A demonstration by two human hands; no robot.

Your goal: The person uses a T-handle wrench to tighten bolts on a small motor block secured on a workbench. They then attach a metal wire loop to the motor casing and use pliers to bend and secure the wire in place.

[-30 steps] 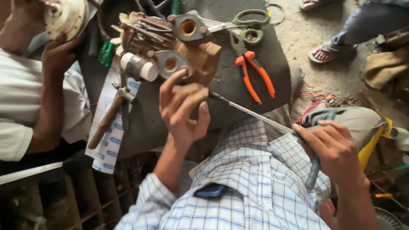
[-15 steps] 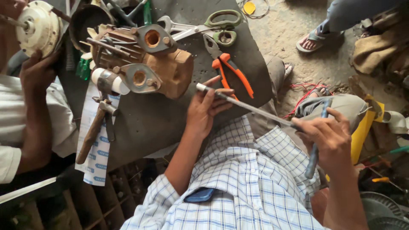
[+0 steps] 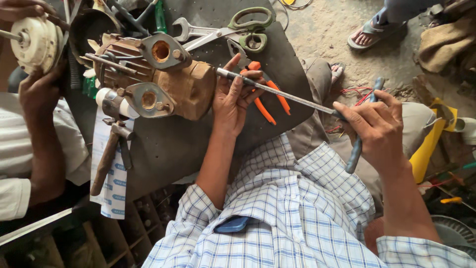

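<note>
At nine o'clock a co-worker's hand (image 3: 39, 92) is seen under a white motor part (image 3: 32, 39); a hammer (image 3: 106, 159) lies on printed paper (image 3: 111, 198) at about eight o'clock on the dark bench (image 3: 168, 149). At eleven o'clock a rusty motor body (image 3: 163, 82) with two flanged end plates rests on the bench; it is judged heavy and unlikely to shift under a light push. Beside it, near the centre, the left hand (image 3: 233, 99) is closed around the tip end of a long rod (image 3: 282, 94), thumb and fingers pinched on the metal just beside the motor body. Orange pliers (image 3: 265, 101) lie partly hidden beneath that hand, and green scissors (image 3: 250, 27) and a spanner (image 3: 196, 30) lie at twelve o'clock. The rod runs down towards three o'clock, above the bench edge and the lap, to a bluish handle (image 3: 359, 144) around which the right hand (image 3: 379, 129) is wrapped. The rod is judged stiff, thin, smooth and probably slippery where bare, light enough for one hand; the handle gives the surer hold, with the shaft best steadied near the tip. A sandalled foot (image 3: 369, 34) of another person stands at one o'clock.
</note>
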